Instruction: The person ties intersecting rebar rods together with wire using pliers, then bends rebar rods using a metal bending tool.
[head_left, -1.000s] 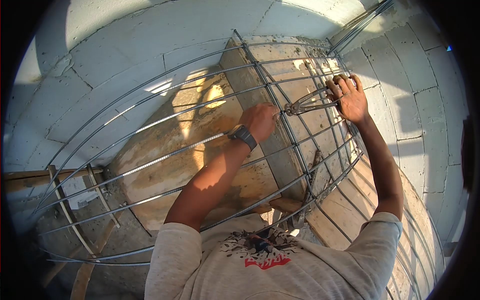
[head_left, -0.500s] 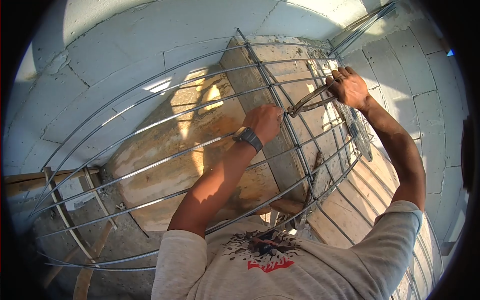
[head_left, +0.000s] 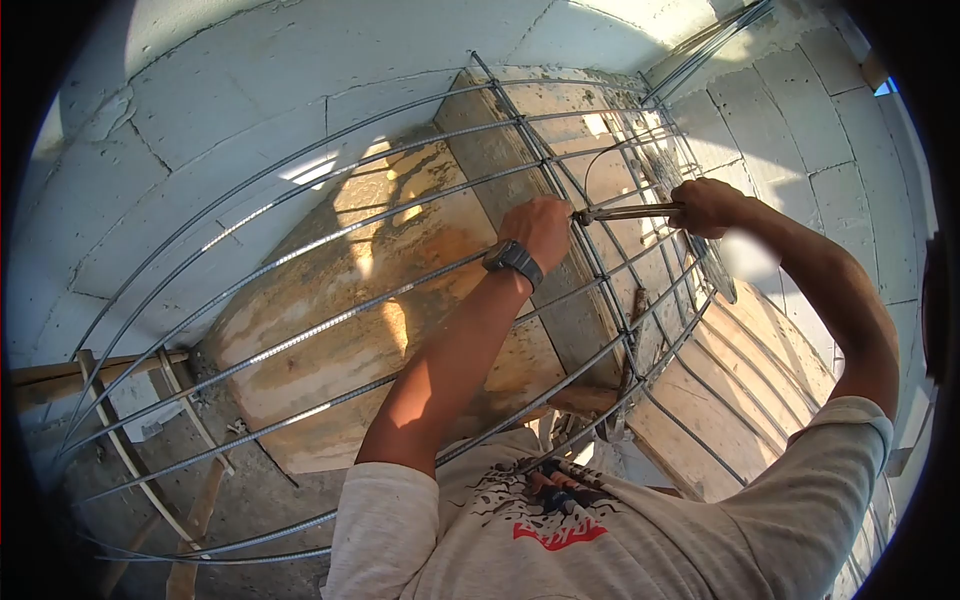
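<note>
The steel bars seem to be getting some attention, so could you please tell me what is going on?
A person is working at a grid of steel bars above wooden boards. Their right hand grips the handles of a pair of pincers, whose head is at a crossing of bars. The left hand is close beside it; what its fingers hold, if anything, is hidden.

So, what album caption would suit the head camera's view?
Right hand gripping pincers at a crossing of steel bars, left hand close beside, pale block walls beyond.
</note>
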